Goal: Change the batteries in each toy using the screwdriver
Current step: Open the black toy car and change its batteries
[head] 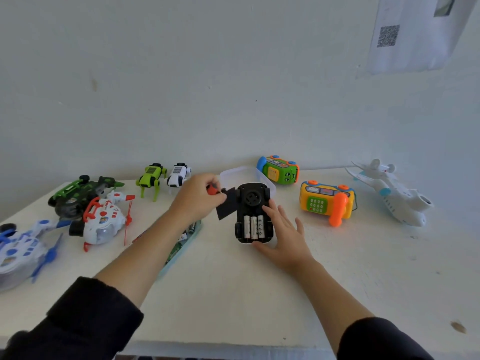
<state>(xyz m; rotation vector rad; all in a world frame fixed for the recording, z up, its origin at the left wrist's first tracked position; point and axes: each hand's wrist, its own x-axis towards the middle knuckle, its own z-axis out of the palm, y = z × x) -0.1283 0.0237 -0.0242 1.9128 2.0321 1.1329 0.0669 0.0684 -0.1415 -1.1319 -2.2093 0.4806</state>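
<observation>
A black toy car (253,201) lies upside down in the middle of the table, its battery bay uncovered with three white batteries (253,226) inside. My right hand (285,235) rests against the car's right side, fingers spread, thumb at its near end. My left hand (198,197) is just left of the car, closed on the red-handled screwdriver (213,189) and on the black battery cover (227,203), which hangs from its fingers. A pack of green batteries (181,242) lies under my left forearm, partly hidden.
Toys line the table: green stunt car (83,193), red-white helicopter (104,222), blue-white helicopter (20,250), green (150,178) and white (179,175) robot dogs, green phone (279,170), yellow phone (327,201), white plane (394,196). A clear container (239,174) stands behind the car. The wall is close behind.
</observation>
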